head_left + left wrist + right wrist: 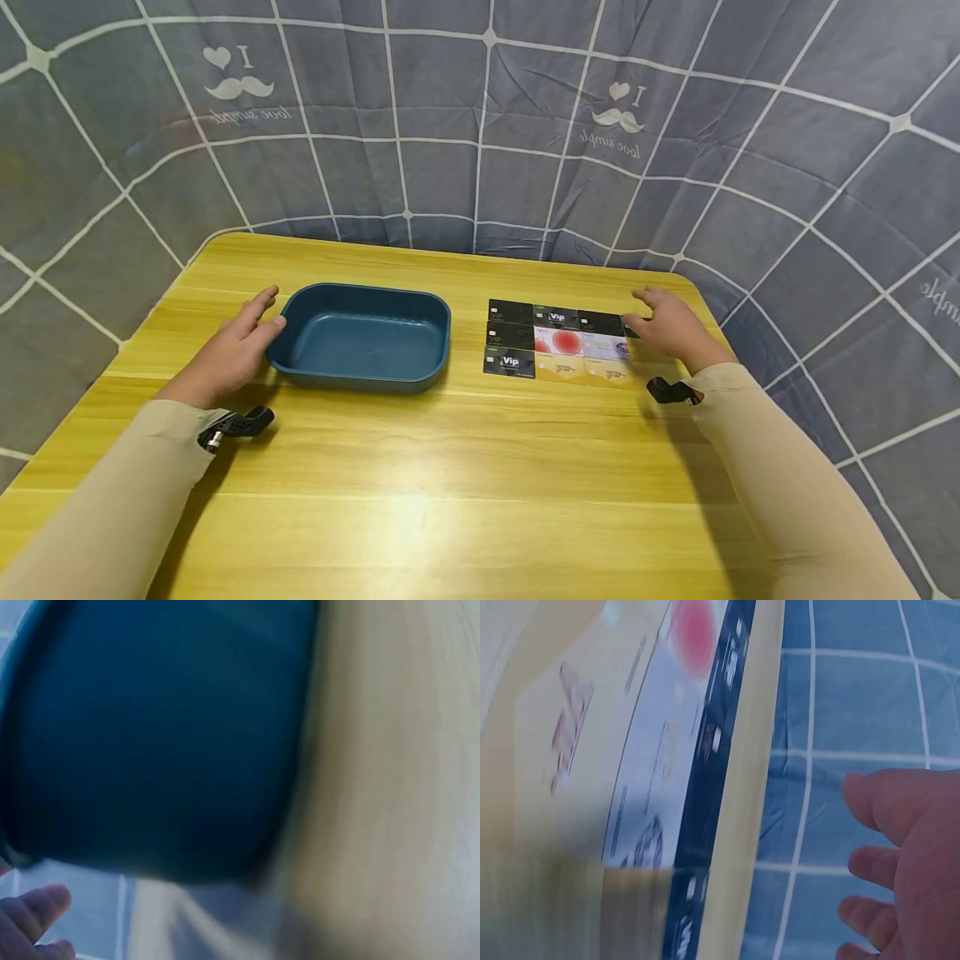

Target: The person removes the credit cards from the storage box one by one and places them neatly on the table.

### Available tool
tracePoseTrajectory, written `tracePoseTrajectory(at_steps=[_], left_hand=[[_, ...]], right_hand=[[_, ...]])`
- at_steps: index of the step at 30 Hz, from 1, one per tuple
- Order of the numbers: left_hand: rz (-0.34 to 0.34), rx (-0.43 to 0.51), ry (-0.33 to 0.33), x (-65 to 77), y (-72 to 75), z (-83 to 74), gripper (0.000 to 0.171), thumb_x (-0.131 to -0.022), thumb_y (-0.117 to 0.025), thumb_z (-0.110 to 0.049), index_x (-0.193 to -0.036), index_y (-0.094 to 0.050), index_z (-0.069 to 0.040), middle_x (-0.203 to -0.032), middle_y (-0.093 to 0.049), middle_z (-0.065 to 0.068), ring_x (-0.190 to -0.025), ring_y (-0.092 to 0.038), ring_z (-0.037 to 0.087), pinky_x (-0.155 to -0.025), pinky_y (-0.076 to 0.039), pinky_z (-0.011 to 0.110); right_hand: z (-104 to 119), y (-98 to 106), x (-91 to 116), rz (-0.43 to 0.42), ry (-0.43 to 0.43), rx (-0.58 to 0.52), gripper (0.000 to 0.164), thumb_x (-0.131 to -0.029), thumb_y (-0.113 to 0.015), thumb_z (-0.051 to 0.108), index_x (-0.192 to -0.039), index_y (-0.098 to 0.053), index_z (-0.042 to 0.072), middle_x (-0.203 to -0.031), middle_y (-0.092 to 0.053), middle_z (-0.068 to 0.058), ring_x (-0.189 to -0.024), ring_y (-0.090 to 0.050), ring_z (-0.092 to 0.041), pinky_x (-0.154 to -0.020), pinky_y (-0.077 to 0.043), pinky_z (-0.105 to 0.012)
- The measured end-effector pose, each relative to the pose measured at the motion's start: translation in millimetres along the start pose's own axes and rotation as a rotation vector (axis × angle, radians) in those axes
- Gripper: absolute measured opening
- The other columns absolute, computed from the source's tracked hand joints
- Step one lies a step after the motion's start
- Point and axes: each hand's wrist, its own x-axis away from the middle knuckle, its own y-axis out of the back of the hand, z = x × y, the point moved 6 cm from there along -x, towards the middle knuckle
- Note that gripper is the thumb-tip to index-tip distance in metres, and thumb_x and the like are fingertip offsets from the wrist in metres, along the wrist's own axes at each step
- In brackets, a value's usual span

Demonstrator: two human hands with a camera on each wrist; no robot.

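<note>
My left hand (234,350) is beside the left end of a dark teal plastic tray (352,384), fingers extended and thumb overlapping its rim in the head view. The left wrist view shows the tray's outer wall (165,750) close up and blurred, fingertips (46,901) at its lower left. Near the right end of a block of flat cards, my right hand (671,327) hovers with relaxed fingers and holds nothing. Black VIP cards (512,312) line the block's back and left sides. Among them lie a red-and-white card (557,342), a lavender card (606,347) and gold cards (560,368).
A yellow wood-grain table (420,483) carries the tray and cards. Behind and around it hangs a grey-blue cloth (442,92) with white grid lines. Black wrist mounts (251,422) stick out from both beige sleeves (795,483).
</note>
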Motion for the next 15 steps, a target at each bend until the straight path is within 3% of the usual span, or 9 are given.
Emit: tracePoseTrajectory(at_steps=[4, 10, 15], left_hand=[[-0.057, -0.049, -0.066, 1.4, 2.5, -22.0, 0.069, -0.115, -0.033, -0.041, -0.171, -0.007, -0.011, -0.174, -0.008, 0.029, -0.160, 0.012, 0.054, -0.123, 0.014, 0.074], [-0.128, -0.185, -0.167, 3.1, -7.1, -63.1, 0.066, -0.114, -0.039, -0.036, -0.168, -0.020, -0.003, -0.169, -0.025, 0.032, -0.161, -0.001, 0.055, -0.127, 0.009, 0.069], [-0.113, -0.258, -0.227, 3.0, -26.9, -93.9, 0.067, -0.113, -0.043, -0.038, -0.168, -0.022, -0.005, -0.171, -0.025, 0.027, -0.162, -0.005, 0.052, -0.128, 0.004, 0.070]], right_hand=[[16, 0, 2, -0.018, 0.037, 0.018, 0.072, -0.109, -0.055, 0.039, -0.163, -0.032, -0.003, -0.170, -0.017, -0.034, -0.157, -0.006, -0.060, -0.127, -0.006, -0.072], [41, -3, 8, -0.023, 0.074, 0.047, 0.071, -0.111, -0.051, 0.040, -0.165, -0.029, -0.001, -0.172, -0.014, -0.033, -0.158, -0.002, -0.059, -0.127, 0.001, -0.071], [66, -8, 13, -0.041, 0.116, 0.077, 0.072, -0.111, -0.048, 0.043, -0.166, -0.027, 0.002, -0.173, -0.012, -0.032, -0.159, -0.002, -0.058, -0.127, 0.000, -0.073]])
